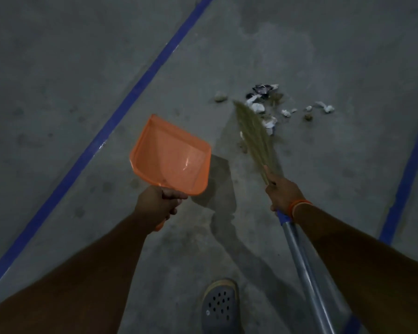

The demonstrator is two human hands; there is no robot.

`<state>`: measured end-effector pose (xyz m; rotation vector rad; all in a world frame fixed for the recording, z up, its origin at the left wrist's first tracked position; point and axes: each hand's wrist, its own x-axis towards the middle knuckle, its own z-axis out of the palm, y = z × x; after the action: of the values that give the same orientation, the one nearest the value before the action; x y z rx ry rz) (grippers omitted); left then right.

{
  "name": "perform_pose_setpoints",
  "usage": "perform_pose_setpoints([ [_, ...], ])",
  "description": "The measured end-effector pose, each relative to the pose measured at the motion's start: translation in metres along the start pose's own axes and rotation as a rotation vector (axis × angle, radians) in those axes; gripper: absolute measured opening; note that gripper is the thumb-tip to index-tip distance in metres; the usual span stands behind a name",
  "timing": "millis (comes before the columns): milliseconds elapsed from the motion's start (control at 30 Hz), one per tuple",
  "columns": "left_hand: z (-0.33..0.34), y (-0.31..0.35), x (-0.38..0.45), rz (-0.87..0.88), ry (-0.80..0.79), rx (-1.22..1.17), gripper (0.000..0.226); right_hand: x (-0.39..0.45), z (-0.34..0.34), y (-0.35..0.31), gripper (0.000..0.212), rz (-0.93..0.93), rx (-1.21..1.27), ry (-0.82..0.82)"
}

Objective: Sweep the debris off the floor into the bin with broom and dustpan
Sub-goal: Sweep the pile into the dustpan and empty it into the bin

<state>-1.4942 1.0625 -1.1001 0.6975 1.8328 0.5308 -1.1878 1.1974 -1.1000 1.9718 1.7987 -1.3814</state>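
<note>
My left hand (158,205) grips the handle of an orange dustpan (170,155), held above the floor with its mouth pointing away from me; nothing lies in it. My right hand (284,195) grips a grass broom where the bristles (252,135) meet its silver handle (304,268). The bristle tips reach the near left side of a debris pile (266,106): crumpled white paper, dark scraps and small brownish lumps on the grey concrete. No bin is in view.
Blue tape lines cross the floor, one diagonal on the left (121,109) and one at the right edge (405,179). More scraps (323,107) lie right of the pile. My grey perforated shoe (221,307) stands at the bottom centre.
</note>
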Motion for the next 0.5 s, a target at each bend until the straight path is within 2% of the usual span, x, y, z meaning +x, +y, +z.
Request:
perform_pose_setpoints([
  [200, 0.041, 0.026, -0.001, 0.02, -0.039, -0.052, 0.021, -0.021, -0.049, 0.047, 0.056, -0.123, -0.153, 0.027],
  [400, 0.079, 0.034, -0.012, 0.004, -0.054, -0.088, 0.021, -0.052, -0.06, 0.117, 0.061, -0.235, -0.414, -0.125],
  [500, 0.09, 0.034, -0.019, -0.004, -0.043, -0.09, 0.02, -0.064, -0.049, 0.143, 0.062, -0.244, -0.457, -0.194],
])
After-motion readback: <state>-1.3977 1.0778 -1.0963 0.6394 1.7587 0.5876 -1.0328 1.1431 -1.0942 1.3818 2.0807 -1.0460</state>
